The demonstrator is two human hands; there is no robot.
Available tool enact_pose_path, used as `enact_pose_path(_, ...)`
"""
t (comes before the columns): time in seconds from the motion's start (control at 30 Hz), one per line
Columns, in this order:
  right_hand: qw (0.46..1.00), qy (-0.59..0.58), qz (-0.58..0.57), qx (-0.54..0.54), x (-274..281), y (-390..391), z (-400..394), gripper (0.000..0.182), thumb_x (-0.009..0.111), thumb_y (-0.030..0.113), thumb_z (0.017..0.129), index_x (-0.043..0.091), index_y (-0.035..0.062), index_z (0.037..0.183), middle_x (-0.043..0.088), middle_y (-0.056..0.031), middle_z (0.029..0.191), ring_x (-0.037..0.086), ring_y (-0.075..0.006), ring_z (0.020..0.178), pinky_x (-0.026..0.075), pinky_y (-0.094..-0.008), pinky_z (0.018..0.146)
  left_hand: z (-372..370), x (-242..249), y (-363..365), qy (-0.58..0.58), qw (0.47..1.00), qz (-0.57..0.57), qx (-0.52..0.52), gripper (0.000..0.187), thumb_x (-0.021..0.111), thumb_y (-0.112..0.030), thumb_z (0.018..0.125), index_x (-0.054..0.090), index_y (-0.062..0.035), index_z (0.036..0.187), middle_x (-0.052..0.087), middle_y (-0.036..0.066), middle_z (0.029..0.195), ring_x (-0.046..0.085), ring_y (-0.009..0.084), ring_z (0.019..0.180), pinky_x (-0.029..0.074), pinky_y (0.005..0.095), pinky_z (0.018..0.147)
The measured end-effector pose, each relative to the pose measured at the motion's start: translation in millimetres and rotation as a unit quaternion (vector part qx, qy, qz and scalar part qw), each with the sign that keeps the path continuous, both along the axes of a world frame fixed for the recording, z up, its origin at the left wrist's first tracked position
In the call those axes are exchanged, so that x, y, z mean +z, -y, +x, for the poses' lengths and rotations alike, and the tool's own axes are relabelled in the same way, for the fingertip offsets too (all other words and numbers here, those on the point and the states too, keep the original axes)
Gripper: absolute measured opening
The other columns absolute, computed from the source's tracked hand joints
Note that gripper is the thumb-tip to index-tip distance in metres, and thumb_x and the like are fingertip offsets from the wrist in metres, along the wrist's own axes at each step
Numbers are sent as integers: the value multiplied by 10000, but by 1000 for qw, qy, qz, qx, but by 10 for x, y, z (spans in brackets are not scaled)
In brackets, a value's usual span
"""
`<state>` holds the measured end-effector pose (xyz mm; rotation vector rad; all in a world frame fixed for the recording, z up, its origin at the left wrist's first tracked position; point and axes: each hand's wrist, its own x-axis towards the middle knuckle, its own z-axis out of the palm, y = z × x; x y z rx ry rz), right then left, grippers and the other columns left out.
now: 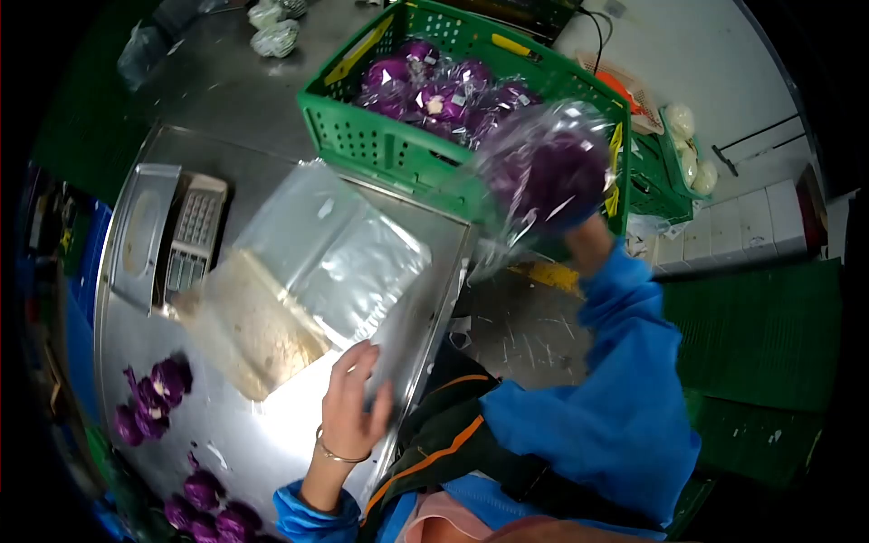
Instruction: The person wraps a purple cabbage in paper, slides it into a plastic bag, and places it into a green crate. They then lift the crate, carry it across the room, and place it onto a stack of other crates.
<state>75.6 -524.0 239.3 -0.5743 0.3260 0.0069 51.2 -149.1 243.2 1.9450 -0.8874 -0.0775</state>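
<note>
My right hand [590,242] is raised at the near right corner of the green crate [380,145], bearing a red cabbage [552,176] in a loose clear plastic bag. Motion blurs the cabbage, and it hides most of my fingers. Inside the crate lie several bagged red cabbages [444,100]. My left hand [353,398], a bracelet at its wrist, hovers by the near edge of the stacked clear plastic bags [353,262]. Its fingers are apart and hold nothing. The bags lie on the steel table [281,452].
A scale [195,235] with a keypad stands at the table's left. Loose purple heads [169,380] sit at the lower left, with more purple heads [204,489] nearer me. Wrapped pale vegetables [274,38] lie on the far surface. Another crate [656,176] stands right.
</note>
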Motion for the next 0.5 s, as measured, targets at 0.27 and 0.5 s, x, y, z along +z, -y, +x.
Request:
enact_pose_path(0.27,906,-358,-169,150,-598,1742,-34,544,347,448,898,456,52,1254,555,-153,1180,525,-297,1075,381,-443,966,102,-532,-99,-227,961,-17,159,320,530,47,812,517,-8,1126,503,129,1149,570,197,952,519,266,698)
enact_pose_path(0.5,476,-240,-775,340,-1199,1842,382,420,403,365,871,591,29,1036,606,-186,1023,587,-354,883,461,-402,811,388,-492,97,-168,982,53,66,299,520,66,802,529,-7,1092,510,114,1130,558,181,973,511,261,717)
